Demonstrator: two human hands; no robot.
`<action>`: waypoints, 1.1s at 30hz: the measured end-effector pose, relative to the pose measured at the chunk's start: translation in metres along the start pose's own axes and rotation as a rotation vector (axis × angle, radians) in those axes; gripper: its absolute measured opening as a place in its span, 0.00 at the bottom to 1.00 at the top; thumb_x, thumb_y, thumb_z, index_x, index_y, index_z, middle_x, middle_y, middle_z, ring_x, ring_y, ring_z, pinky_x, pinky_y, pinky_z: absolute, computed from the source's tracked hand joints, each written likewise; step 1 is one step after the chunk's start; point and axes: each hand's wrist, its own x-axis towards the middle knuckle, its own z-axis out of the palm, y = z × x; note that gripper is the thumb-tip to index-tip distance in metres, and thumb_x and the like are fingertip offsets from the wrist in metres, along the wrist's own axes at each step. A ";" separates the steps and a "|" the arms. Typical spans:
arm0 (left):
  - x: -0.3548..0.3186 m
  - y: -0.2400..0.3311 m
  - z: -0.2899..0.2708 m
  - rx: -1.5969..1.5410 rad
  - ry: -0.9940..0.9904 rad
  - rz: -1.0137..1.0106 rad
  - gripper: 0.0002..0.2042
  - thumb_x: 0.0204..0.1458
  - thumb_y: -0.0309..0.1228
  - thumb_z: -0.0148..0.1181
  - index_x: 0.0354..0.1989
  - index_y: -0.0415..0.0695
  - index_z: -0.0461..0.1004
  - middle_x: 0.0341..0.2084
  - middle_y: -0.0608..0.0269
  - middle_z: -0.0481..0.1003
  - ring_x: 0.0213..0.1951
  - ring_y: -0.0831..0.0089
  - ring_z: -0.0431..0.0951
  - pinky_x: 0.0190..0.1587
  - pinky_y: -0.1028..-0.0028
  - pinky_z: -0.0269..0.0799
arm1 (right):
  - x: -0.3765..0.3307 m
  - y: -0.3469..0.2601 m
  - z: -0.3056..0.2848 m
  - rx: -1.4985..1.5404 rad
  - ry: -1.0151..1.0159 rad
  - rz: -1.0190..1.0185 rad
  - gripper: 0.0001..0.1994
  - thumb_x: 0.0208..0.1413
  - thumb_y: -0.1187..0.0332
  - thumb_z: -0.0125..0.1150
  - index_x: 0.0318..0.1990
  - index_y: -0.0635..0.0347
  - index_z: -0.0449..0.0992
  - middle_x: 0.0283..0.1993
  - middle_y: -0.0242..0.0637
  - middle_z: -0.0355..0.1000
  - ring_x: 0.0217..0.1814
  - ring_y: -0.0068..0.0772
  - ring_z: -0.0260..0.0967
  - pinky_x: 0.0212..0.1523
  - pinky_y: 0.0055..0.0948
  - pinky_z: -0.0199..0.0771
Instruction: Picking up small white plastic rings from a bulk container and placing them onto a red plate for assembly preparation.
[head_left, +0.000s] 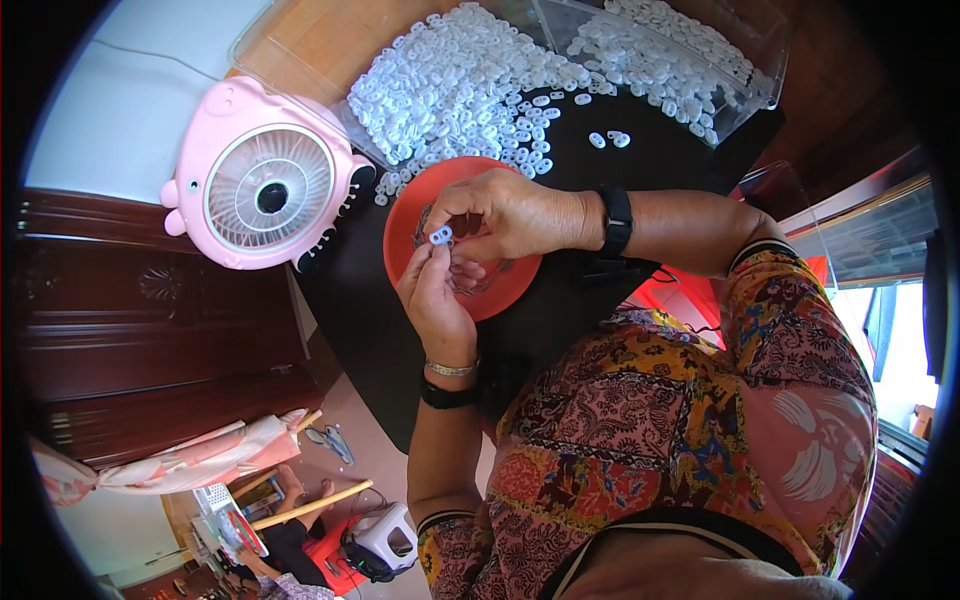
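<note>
Above an orange-red bowl (397, 215) on the dark table, my two hands meet at a small white plastic piece with two holes (441, 235). My left hand (438, 305) pinches this piece from below between thumb and fingertips. The fingers of my right hand (510, 215) are curled in from the right, their tips close against the same piece. What the right fingertips grip is too small to make out. Inside the bowl lie small greyish parts, mostly hidden by my hands.
A large heap of similar white pieces (450, 80) spreads beyond the bowl, beside a clear plastic bin (755, 85) holding more. Several loose pieces lie on the black table (660, 160). Left stands a pink animal-shaped fan (232, 100). Another person (300, 520) is at lower left.
</note>
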 end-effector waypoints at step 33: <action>-0.001 -0.001 -0.002 -0.044 -0.029 0.060 0.13 0.58 0.33 0.44 0.32 0.36 0.70 0.22 0.58 0.75 0.22 0.72 0.73 0.27 0.77 0.66 | -0.001 0.002 0.004 -0.178 -0.038 -0.191 0.16 0.42 0.73 0.66 0.41 0.61 0.73 0.38 0.38 0.75 0.41 0.43 0.73 0.41 0.34 0.74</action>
